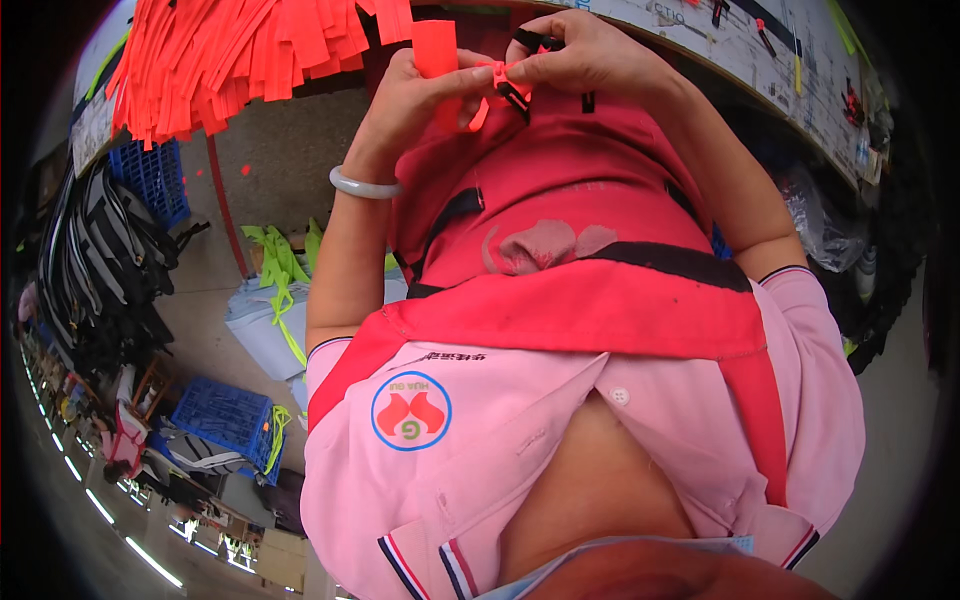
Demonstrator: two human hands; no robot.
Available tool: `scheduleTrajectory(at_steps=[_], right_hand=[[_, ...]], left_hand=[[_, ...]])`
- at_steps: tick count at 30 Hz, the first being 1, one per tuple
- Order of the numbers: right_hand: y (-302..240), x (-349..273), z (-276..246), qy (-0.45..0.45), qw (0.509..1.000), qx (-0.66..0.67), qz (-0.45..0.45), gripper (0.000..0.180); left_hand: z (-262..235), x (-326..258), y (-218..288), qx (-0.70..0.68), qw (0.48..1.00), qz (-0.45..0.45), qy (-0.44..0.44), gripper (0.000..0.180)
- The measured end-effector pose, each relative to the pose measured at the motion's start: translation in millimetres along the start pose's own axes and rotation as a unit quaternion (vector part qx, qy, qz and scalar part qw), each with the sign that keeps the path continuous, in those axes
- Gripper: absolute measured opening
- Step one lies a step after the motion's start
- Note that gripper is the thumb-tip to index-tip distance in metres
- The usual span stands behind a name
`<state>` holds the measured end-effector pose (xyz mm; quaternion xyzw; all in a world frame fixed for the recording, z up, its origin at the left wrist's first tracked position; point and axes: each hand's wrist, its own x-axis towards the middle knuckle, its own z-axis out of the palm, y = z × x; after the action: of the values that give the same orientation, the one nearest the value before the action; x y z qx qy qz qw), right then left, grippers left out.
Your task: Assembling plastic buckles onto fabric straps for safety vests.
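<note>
At the counter [700,45] edge: left hand [405,105] pinching an orange strap [436,50]; right hand [585,55] pinching a black buckle [514,97]. Best handled keeping the strap flat and taut for threading, grip close to the buckle.

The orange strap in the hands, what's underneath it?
Under the orange strap, held by the left hand and right hand, lies a red apron. A black buckle shows partly; fingers cover the rest.

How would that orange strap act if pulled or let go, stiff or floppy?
Probably floppy: the orange strap bends between the left hand and right hand. Likely light, since fingertips alone hold it. The black buckle it meets looks rigid, so that end may dangle.
</note>
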<state>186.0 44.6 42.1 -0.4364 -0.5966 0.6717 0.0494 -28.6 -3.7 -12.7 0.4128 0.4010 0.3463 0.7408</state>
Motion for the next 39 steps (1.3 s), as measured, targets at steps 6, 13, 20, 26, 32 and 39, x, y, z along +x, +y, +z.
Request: scheduleTrajectory(at_steps=[6, 13, 20, 26, 32, 39], right_hand=[[7, 3, 12, 0.092, 0.99, 0.105, -0.017, 0.02], [21, 4, 36, 0.212, 0.954, -0.001, -0.211, 0.018], [30, 4, 42, 0.245, 0.904, -0.105, -0.334, 0.018], [30, 4, 48, 0.252, 0.896, -0.111, -0.348, 0.017], [32, 4, 48, 0.264, 0.895, -0.096, -0.347, 0.017], [37, 2, 48, 0.257, 0.895, -0.115, -0.344, 0.016]], left_hand=[[0, 6, -10, -0.009, 0.998, 0.051, 0.03, 0.02], [7, -2, -17, 0.015, 0.988, 0.144, 0.062, 0.015], [16, -6, -17, 0.085, 0.965, 0.232, 0.086, 0.015], [15, -7, -16, 0.102, 0.967, 0.223, 0.067, 0.015], [21, -6, -24, -0.012, 0.975, 0.208, 0.082, 0.014], [16, -5, -21, 0.053, 0.982, 0.176, 0.052, 0.009]])
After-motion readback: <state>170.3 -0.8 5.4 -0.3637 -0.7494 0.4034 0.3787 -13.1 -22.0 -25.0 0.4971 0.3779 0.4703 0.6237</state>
